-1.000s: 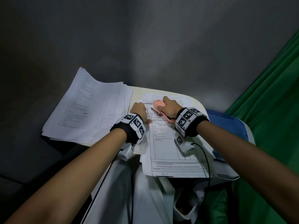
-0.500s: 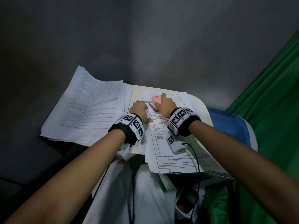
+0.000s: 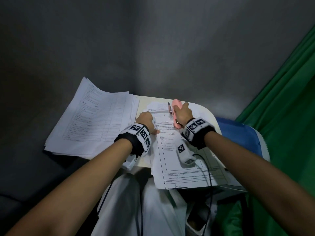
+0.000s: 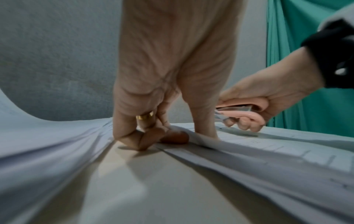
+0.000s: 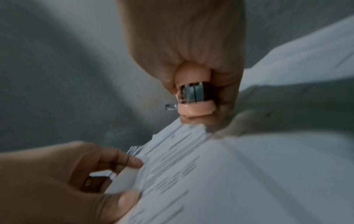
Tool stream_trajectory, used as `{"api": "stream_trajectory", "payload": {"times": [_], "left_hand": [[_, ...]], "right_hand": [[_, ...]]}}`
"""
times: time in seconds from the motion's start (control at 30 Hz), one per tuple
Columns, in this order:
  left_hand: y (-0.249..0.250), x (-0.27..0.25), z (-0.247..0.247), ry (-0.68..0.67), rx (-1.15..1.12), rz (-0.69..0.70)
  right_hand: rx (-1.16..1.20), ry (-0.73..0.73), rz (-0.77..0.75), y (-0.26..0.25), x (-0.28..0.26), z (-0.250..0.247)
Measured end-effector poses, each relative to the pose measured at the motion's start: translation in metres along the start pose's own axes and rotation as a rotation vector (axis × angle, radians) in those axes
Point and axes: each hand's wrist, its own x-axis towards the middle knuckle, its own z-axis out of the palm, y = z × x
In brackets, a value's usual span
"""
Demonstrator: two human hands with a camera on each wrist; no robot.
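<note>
Right hand, gripping stapler, now lifts it off the top corner of the sheets where it sat; left hand still pinches their left edge on bench, so staple is likely in.

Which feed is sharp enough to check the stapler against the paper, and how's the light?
Head view: dim, dark corners, yet pink stapler and form sheets read clearly. Left wrist view: brightest, sharp on the left hand, edges warped. Right wrist view: motion-smeared, print unreadable.

Pink stapler mostly hidden in right grip, form print illegibly small
</note>
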Motion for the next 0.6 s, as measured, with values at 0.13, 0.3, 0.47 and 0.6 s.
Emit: {"api": "stream_trajectory", "payload": {"times": [0.13, 0.3, 0.47, 0.6], "left_hand": [[0.0, -0.002, -0.001, -0.017, 0.0, -0.012], [0.016, -0.012, 0.0, 0.04, 0.282, 0.026], [0.037, -0.009, 0.011, -0.206, 0.367, 0.343], [0.046, -0.009, 0.018, -0.262, 0.349, 0.301]], "right_hand": [[-0.108, 0.044, -0.007, 0.023, 0.002, -0.043], [-0.259, 0.037, -0.044, 0.059, -0.002, -0.075], [-0.339, -0.017, -0.087, 0.072, -0.004, -0.071], [-0.371, 0.004, -0.065, 0.067, -0.002, -0.064]]}}
